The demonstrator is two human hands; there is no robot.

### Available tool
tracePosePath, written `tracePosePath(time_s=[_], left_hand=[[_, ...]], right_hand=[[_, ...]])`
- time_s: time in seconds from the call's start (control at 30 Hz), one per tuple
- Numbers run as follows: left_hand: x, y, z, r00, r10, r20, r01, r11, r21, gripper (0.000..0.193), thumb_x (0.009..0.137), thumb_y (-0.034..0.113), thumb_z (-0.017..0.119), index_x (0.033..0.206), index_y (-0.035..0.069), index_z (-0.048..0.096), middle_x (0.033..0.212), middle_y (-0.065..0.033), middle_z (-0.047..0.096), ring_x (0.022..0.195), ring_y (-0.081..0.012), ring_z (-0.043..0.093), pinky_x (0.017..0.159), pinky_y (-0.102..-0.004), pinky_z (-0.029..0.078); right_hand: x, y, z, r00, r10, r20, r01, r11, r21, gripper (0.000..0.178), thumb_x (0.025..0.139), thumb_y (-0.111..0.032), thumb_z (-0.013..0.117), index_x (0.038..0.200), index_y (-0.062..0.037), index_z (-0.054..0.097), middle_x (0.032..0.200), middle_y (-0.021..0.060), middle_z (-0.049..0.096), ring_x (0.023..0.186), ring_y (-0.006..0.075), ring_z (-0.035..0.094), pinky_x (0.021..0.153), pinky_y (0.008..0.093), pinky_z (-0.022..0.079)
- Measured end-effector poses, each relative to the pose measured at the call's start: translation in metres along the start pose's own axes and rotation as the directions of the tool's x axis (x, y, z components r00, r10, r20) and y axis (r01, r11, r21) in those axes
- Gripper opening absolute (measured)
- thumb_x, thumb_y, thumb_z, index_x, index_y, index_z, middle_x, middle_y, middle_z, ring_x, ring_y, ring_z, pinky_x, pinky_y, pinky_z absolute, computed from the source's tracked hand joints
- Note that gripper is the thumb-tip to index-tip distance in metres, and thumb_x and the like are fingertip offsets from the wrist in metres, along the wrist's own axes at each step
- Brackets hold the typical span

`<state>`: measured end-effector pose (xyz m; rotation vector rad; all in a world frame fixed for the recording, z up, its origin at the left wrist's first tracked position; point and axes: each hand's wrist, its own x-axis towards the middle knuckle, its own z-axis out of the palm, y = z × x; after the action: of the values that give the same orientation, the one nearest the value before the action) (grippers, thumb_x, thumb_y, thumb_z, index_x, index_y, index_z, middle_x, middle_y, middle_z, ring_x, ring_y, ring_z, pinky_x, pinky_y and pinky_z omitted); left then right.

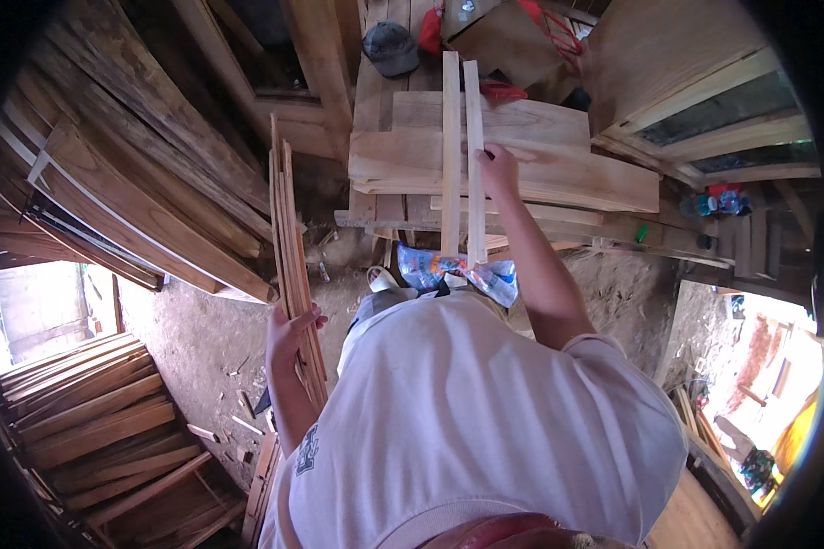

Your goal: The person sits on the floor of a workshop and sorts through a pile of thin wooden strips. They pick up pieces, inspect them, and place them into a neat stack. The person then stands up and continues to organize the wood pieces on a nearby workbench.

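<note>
My left hand [295, 331] is closed around a bundle of long thin wooden strips [295, 247], held nearly upright at my left side. Over the bench, my right hand [497, 169] pinches the edge of a pale wooden strip [473, 110]. A second pale strip [450, 146] lies just left of it, almost parallel, with a narrow gap between them. Both strips cross a stack of wide planed boards [540, 137] and stick out past the bench's near edge. The fingertips of my right hand are partly hidden by the hand itself.
A grey cap [391, 48] and a red-handled tool [504, 90] rest on the bench. Large planks [146, 210] lean at the left, above stacked strips [92, 403]. A blue patterned plastic bag [417, 265] hangs or lies below the bench edge. Wood scraps litter the dirt floor [201, 339].
</note>
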<state>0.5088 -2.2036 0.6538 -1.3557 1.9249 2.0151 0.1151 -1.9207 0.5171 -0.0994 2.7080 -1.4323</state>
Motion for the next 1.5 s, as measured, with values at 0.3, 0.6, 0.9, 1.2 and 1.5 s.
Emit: tracePosePath(time_s=[0.3, 0.6, 0.9, 1.2, 1.5], left_hand=[[0.003, 0.004, 0.014, 0.999, 0.042, -0.006, -0.042, 0.999, -0.020, 0.029, 0.082, 0.002, 0.077, 0.103, -0.001, 0.058, 0.087, -0.0099, 0.067, 0.073, -0.0220, 0.072, 0.067, -0.0333, 0.058], [0.012, 0.011, 0.027, 0.999, 0.023, 0.026, -0.023, 1.000, 0.008, 0.038, 0.081, 0.005, 0.079, 0.112, -0.001, 0.057, 0.089, -0.0103, 0.068, 0.076, -0.0225, 0.074, 0.070, -0.0331, 0.059], [0.002, 0.047, 0.050, 0.990, 0.121, 0.074, -0.128, 0.988, 0.088, 0.038, 0.080, 0.005, 0.080, 0.110, -0.001, 0.058, 0.091, -0.0100, 0.069, 0.078, -0.0206, 0.073, 0.070, -0.0327, 0.059], [-0.001, 0.105, 0.097, 0.951, 0.212, 0.225, -0.221, 0.975, 0.015, 0.038, 0.080, 0.003, 0.080, 0.112, -0.002, 0.059, 0.091, -0.0095, 0.069, 0.078, -0.0186, 0.071, 0.071, -0.0314, 0.058], [0.010, 0.118, 0.116, 0.921, 0.263, 0.289, -0.279, 0.960, 0.013, 0.033, 0.085, 0.010, 0.078, 0.112, -0.002, 0.062, 0.092, -0.0080, 0.071, 0.082, -0.0144, 0.071, 0.071, -0.0285, 0.058]], right_hand=[[-0.016, 0.054, -0.208, 0.968, -0.242, 0.072, 0.245, 0.969, -0.036, 0.034, 0.090, 0.001, 0.069, 0.124, -0.0020, 0.070, 0.111, 0.0133, 0.072, 0.101, 0.0190, 0.070, 0.088, 0.0310, 0.055], [0.020, 0.131, -0.248, 0.945, -0.245, 0.219, 0.292, 0.932, -0.216, 0.049, 0.073, 0.009, 0.074, 0.121, -0.0009, 0.070, 0.118, 0.0129, 0.069, 0.114, 0.0252, 0.065, 0.103, 0.0336, 0.048], [0.013, 0.079, -0.212, 0.912, -0.394, 0.118, 0.403, 0.801, -0.442, 0.058, 0.076, -0.008, 0.082, 0.131, -0.0046, 0.063, 0.131, 0.0163, 0.063, 0.119, 0.0319, 0.062, 0.106, 0.0390, 0.048], [-0.154, -0.116, -0.054, 0.502, -0.365, 0.784, 0.000, 0.907, 0.422, 0.038, 0.094, -0.022, 0.074, 0.122, 0.0009, 0.062, 0.104, 0.0095, 0.068, 0.098, 0.0157, 0.065, 0.090, 0.0317, 0.054], [-0.189, -0.159, -0.010, 0.547, -0.339, 0.766, -0.322, 0.759, 0.566, 0.054, 0.088, -0.020, 0.082, 0.122, 0.0012, 0.046, 0.107, 0.0177, 0.066, 0.094, 0.0239, 0.070, 0.080, 0.0377, 0.059]])
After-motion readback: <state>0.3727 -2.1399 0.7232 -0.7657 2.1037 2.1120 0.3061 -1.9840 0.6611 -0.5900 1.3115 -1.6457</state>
